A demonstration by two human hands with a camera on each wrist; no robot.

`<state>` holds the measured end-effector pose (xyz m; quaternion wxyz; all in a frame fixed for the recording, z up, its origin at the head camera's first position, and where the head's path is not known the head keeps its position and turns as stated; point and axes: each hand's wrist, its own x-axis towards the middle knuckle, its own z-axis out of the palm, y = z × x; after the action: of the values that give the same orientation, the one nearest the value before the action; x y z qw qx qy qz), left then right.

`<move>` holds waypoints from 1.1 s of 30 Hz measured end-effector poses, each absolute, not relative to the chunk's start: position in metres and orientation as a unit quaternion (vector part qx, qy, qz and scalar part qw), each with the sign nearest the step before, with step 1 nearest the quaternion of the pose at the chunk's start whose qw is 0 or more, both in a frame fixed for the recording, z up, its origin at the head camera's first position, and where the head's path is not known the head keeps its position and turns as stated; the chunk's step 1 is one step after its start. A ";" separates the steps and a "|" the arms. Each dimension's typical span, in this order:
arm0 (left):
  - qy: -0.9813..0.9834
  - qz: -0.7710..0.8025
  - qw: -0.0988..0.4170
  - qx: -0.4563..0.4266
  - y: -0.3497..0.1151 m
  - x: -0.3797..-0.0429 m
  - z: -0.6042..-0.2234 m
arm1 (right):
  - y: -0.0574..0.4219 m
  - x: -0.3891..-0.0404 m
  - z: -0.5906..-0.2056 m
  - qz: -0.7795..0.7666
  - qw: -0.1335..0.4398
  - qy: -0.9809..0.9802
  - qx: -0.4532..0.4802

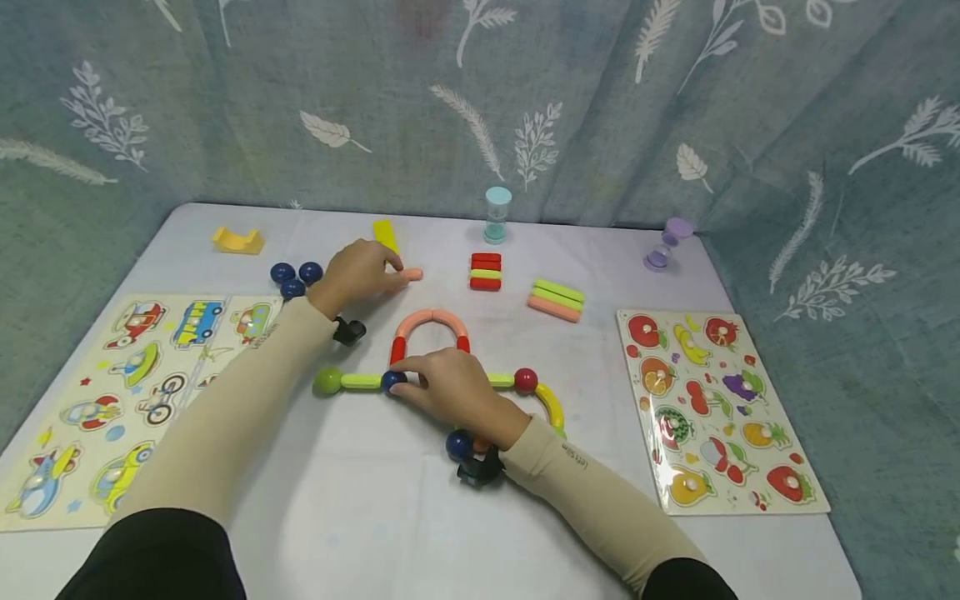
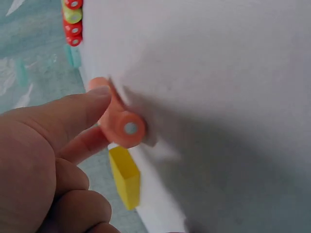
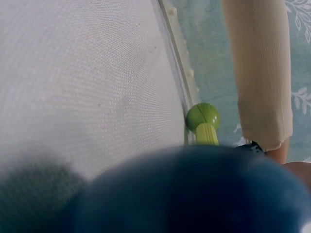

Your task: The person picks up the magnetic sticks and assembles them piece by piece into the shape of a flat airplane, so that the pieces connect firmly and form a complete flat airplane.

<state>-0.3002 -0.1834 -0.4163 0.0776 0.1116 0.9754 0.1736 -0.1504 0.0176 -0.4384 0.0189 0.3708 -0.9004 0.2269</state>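
My left hand (image 1: 362, 271) pinches a salmon magnetic piece (image 2: 119, 116) between thumb and forefinger, close over the back of the table. A silvery disc shows in the end of that piece. Lower down, the thumb and forefinger of my right hand (image 1: 457, 387) pinch a blue ball (image 1: 392, 382) within a figure of magnetic pieces. From this ball a green stick (image 1: 362, 382) runs left to a green ball (image 1: 327, 381). Above stands a salmon arch (image 1: 431, 317) on red ends. To the right are a red ball (image 1: 526, 381) and a curved yellow piece (image 1: 553, 408). My right hand hides the middle.
Several blue balls (image 1: 282, 273) lie beside my left wrist, near a yellow block (image 1: 385, 235) and a yellow curved block (image 1: 238, 242). Red and green sticks (image 1: 486, 272) lie behind the arch. Picture boards flank the figure, vehicles (image 1: 97, 367) left, fruit (image 1: 720, 417) right. Two sand timers (image 1: 497, 215) stand behind.
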 end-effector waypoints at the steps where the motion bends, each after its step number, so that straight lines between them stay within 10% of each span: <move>1: 0.976 0.170 0.080 0.105 -0.183 -0.300 -0.417 | 0.018 -0.150 -0.438 0.226 0.019 -0.901 0.370; 10: 0.978 0.180 -0.015 0.108 -0.197 -0.264 -0.406 | 0.017 -0.152 -0.437 0.231 0.021 -0.900 0.368; 20: 0.982 0.174 -0.076 -0.009 -0.251 -0.139 -0.390 | 0.015 -0.149 -0.437 0.227 -0.001 -0.904 0.362; 33: 0.982 0.175 -0.043 -0.064 -0.252 -0.052 -0.409 | 0.014 -0.145 -0.437 0.239 0.000 -0.904 0.355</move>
<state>-0.0518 -0.2519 -0.4085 -0.0430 -0.0641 0.9816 0.1745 -0.1453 0.0144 -0.4372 0.0003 0.3555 -0.9035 0.2393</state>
